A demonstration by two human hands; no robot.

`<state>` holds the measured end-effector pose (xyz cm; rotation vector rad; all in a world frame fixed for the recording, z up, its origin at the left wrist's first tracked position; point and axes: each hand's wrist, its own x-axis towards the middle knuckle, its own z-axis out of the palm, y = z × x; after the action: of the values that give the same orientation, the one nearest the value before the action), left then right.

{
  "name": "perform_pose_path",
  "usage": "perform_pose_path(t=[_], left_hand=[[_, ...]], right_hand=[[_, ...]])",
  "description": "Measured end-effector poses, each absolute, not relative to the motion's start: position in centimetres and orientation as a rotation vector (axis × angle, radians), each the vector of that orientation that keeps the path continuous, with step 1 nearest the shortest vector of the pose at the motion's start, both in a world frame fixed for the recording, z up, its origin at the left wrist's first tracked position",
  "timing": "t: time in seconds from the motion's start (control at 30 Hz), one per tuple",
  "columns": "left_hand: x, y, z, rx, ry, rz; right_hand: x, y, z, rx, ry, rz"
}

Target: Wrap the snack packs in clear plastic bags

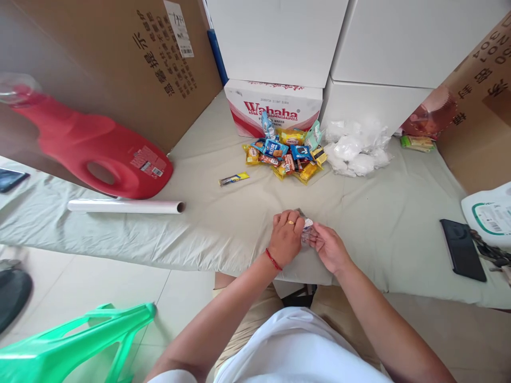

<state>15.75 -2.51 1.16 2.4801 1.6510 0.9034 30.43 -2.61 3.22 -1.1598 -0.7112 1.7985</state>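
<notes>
Near the table's front edge, my left hand (286, 236) and my right hand (328, 247) are closed on a small clear plastic bag (307, 230). The bag looks crumpled, with a pale patch on it; what it contains I cannot make out. Beyond my hands lies a heap of small wrapped snacks (285, 151) in yellow, blue and red packets. A slim yellow-and-dark stick packet (233, 179) lies apart from the heap, to its left. White crumpled plastic bags (359, 149) are piled to the heap's right.
A Wahaha carton (275, 106) stands behind the snacks. At left are a large red jug (107, 143) and a white film roll (125, 206). A black phone (463, 250) and a white bottle (489, 213) are at right. A green stool (75, 340) stands on the floor.
</notes>
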Motion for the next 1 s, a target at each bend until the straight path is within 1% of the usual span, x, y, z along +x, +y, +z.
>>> perform_pose_path(t=[0.13,0.23,0.3,0.4,0.47,0.53,0.67,0.77,0.87,1.0], left_hand=[[14.8,-3.6,0.8,2.396,1.280,0.928],[14.5,-5.3,0.6,2.214,1.140,1.036],[14.3,-6.2,0.6,1.970,1.198,1.185],[14.1,-6.4,0.8,1.432,1.449,1.356],[14.2,-5.7,1.0,1.134,1.432,1.297],[14.7,-4.7,1.4,1.005,1.298,1.187],[16.7,-2.6,1.9,1.046,1.187,1.090],[18.5,-0.6,1.6,1.168,1.099,0.987],[20.0,2.6,0.8,1.325,1.191,0.964],[21.0,7.0,-0.3,1.581,1.338,0.952]], right_hand=[[29.9,-2.8,3.0,-1.205,-0.719,1.810],[29.6,-2.6,2.4,-1.240,-0.724,1.731],[29.7,-2.6,1.9,-1.229,-0.724,1.689],[30.2,-2.7,1.6,-1.176,-0.718,1.665],[30.7,-2.7,1.8,-1.150,-0.721,1.669],[31.3,-2.8,2.0,-1.171,-0.741,1.687],[33.4,-3.0,2.4,-1.313,-0.792,1.639],[36.6,-2.6,2.3,-1.370,-0.754,1.492],[41.7,-0.7,2.1,-1.388,-0.641,1.227],[49.9,4.7,2.3,-1.444,-0.412,0.821]])
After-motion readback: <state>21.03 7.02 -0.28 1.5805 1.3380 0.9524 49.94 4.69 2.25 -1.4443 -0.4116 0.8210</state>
